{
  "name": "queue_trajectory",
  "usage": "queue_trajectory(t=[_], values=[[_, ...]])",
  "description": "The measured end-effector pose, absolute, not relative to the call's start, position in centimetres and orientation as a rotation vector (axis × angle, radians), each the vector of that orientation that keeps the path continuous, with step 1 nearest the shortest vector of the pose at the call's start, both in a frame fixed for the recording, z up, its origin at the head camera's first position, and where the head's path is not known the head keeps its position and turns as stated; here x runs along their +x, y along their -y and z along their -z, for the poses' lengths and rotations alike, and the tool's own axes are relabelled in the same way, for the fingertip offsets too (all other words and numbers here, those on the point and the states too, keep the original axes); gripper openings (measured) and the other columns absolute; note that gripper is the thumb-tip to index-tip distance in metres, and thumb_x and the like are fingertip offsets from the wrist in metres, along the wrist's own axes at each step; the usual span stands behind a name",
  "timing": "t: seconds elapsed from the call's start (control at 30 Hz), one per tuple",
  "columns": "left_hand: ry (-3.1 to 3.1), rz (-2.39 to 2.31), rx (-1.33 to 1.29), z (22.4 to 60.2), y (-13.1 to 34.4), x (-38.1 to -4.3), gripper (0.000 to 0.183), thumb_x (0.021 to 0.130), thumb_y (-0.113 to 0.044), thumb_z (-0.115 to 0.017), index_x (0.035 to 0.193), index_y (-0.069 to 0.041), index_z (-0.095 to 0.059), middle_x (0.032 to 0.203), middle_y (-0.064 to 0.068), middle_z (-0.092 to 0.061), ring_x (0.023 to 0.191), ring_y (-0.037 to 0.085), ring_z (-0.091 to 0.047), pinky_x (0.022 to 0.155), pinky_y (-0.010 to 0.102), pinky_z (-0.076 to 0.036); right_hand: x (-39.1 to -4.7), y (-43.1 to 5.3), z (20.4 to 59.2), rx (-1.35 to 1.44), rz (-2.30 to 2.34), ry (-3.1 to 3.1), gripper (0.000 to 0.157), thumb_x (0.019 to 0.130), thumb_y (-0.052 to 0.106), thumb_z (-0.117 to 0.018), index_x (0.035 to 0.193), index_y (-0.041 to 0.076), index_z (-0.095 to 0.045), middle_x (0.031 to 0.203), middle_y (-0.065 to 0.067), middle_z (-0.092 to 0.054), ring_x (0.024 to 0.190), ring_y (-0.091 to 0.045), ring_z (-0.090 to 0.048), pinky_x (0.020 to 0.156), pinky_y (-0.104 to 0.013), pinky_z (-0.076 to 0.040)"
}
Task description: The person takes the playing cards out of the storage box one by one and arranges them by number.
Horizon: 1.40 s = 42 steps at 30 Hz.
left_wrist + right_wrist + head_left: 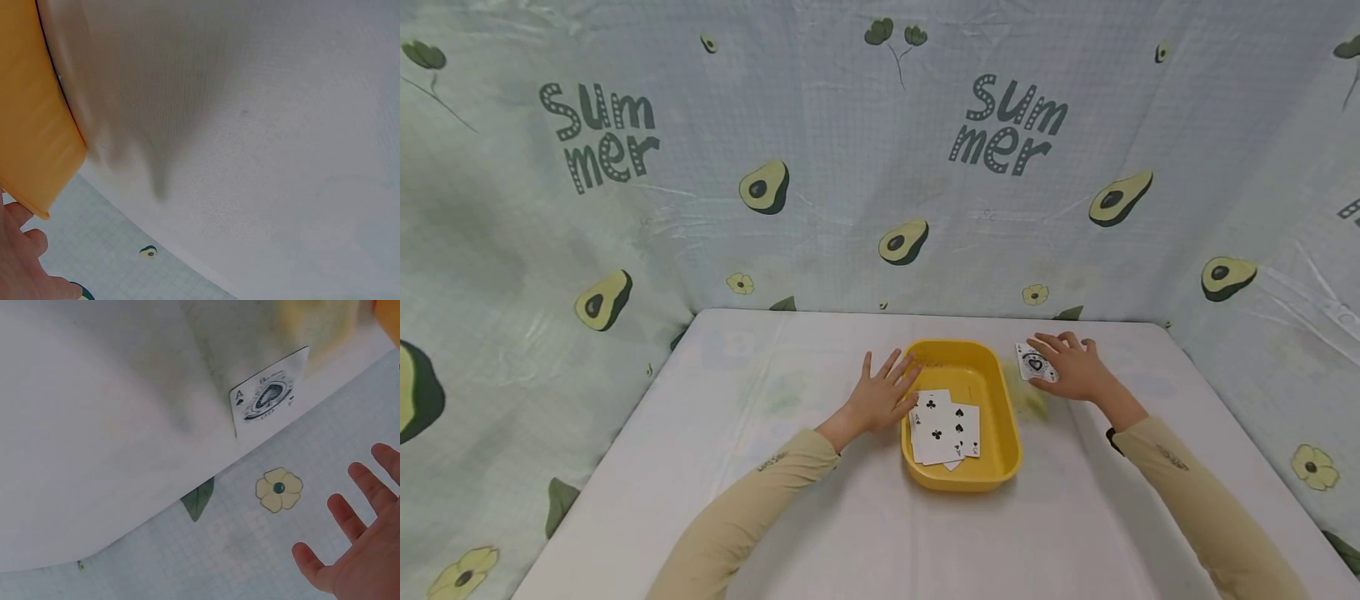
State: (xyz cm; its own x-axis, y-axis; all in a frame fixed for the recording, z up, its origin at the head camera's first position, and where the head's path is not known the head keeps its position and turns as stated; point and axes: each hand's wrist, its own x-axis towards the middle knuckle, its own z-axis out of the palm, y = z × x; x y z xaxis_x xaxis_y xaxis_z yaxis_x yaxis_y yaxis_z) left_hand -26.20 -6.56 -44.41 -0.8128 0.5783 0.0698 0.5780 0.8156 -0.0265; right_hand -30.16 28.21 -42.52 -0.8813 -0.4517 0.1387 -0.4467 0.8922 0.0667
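A yellow plastic tub (995, 400) stands on the table, and several playing cards lie face up inside it. A clubs card (936, 433) and a spades card (972, 425) overlap there. My left hand (880, 398) has its fingers spread over the tub's left rim; in the left wrist view the fingers (35, 240) are right at the tub's edge. To the right of the tub lies an ace of spades (269, 394), face up on the table. My right hand (1075, 368) is spread over this card, partly covering it in the head view, fingers apart with nothing gripped.
The white tabletop (790, 517) has rounded far corners. Behind it and at both sides hangs a pale cloth (835, 150) printed with avocados, flowers and lettering. The ace lies near the table's far edge.
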Motion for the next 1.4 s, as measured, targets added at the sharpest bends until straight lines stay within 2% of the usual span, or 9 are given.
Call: queue_trajectory(t=[0.6, 1.4], values=[[2.931, 0.006, -0.928, 44.2, 6.5, -25.9, 0.053, 0.095, -0.040, -0.025, 0.142, -0.015, -0.023, 0.150, 0.006, -0.016, 0.139, 0.027, -0.010, 0.105, 0.061, -0.009, -26.3, -23.8, 41.8, 0.857, -0.071, 2.844, 0.067, 0.079, 0.045, -0.060, 0.135, 0.014, -0.039, 0.137, -0.009, -0.040, 0.117, -0.032, -0.036, 0.093, -0.060, -0.024], [2.912, -0.006, -0.939, 44.3, 6.6, -26.0, 0.053, 0.096, -0.040, -0.024, 0.143, -0.015, -0.023, 0.150, 0.006, -0.016, 0.139, 0.028, -0.011, 0.104, 0.062, -0.009, -24.8, -20.3, 42.3, 1.011, -0.078, 2.777, 0.065, 0.078, 0.045, -0.061, 0.133, 0.018, -0.042, 0.134, -0.004, -0.045, 0.116, -0.027, -0.037, 0.094, -0.058, -0.025]])
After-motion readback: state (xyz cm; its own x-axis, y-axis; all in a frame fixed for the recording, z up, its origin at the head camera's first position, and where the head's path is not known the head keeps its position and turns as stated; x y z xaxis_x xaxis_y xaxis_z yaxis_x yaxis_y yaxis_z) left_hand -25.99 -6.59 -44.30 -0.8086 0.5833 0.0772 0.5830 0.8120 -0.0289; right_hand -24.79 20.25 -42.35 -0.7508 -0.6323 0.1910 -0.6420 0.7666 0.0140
